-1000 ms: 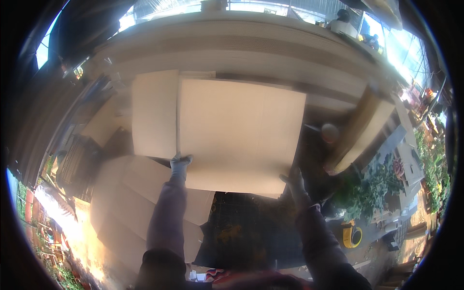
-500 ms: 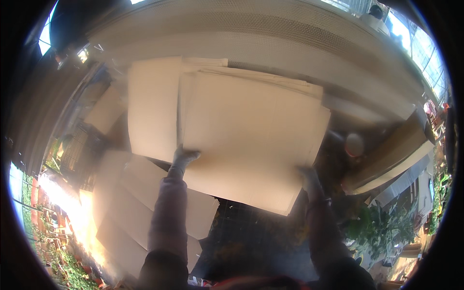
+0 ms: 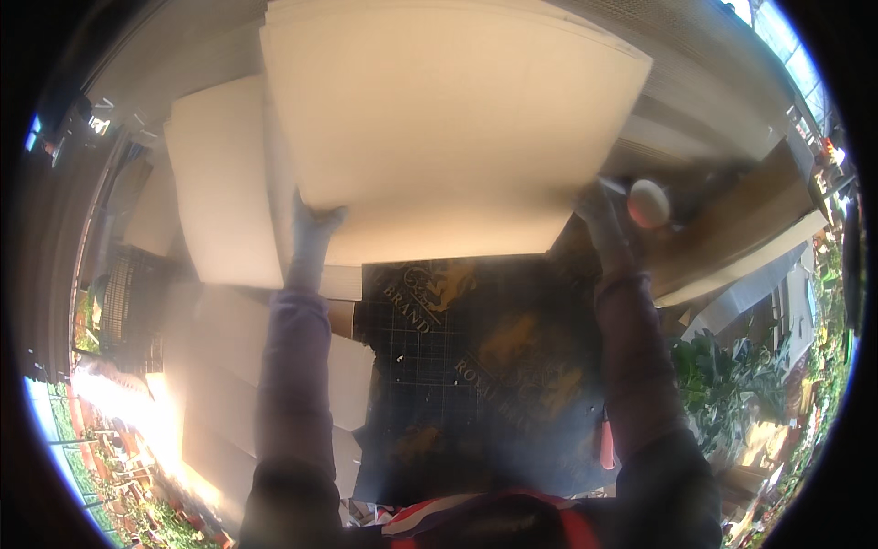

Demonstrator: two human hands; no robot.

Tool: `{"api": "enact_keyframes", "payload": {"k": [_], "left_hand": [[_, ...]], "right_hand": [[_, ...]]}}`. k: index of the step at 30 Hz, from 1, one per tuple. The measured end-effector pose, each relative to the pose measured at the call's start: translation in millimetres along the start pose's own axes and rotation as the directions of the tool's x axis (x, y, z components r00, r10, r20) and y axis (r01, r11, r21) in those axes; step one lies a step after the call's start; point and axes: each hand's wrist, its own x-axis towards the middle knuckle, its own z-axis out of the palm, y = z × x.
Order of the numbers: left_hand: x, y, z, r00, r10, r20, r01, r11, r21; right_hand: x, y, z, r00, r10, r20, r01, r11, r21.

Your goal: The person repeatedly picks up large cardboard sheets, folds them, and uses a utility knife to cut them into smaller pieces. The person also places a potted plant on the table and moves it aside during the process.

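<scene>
I hold a large pale cardboard sheet [image 3: 448, 119] up in front of me with both hands. My left hand [image 3: 311, 233], in a pale glove, grips its lower left edge. At the sheet's lower right corner is my right hand [image 3: 599, 215], gripping that edge. The sheet fills the upper middle of the view and hides what lies behind it. Beneath it lies a dark cutting mat [image 3: 476, 366] with a grid and yellowish print.
More pale cardboard sheets [image 3: 219, 201] lie stacked to the left, others lower left [image 3: 219, 384]. A round white object [image 3: 647, 203] sits by my right hand. A long brown board [image 3: 741, 229] lies at the right. A red-handled tool [image 3: 605, 444] rests on the mat's right edge. Green plants [image 3: 722, 384] stand at the right.
The cardboard sheet has come up and nearer to me, now filling the upper view. Both hands rose with it, still on its lower edge.
</scene>
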Motion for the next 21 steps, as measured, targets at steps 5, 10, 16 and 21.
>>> {"api": "enact_keyframes", "payload": {"k": [5, 10, 16, 21], "left_hand": [[-48, -23, 26, 0.988, -0.156, 0.015, 0.156, 0.97, -0.187], [-58, -13, 54, 0.972, -0.194, -0.13, 0.176, 0.974, -0.14], [-28, -3, 84, 0.972, -0.234, -0.01, 0.232, 0.968, -0.097], [-29, -17, 103, 0.942, -0.294, -0.163, 0.334, 0.869, 0.364]], "right_hand": [[-18, -5, 13, 0.982, 0.186, -0.04, -0.18, 0.977, 0.117], [-25, -4, 1, 0.945, 0.218, -0.245, -0.194, 0.974, 0.119], [-16, 9, -14, 0.896, 0.315, -0.314, -0.291, 0.949, 0.123], [1, 21, -4, 0.905, 0.369, -0.212, -0.343, 0.928, 0.148]]}}
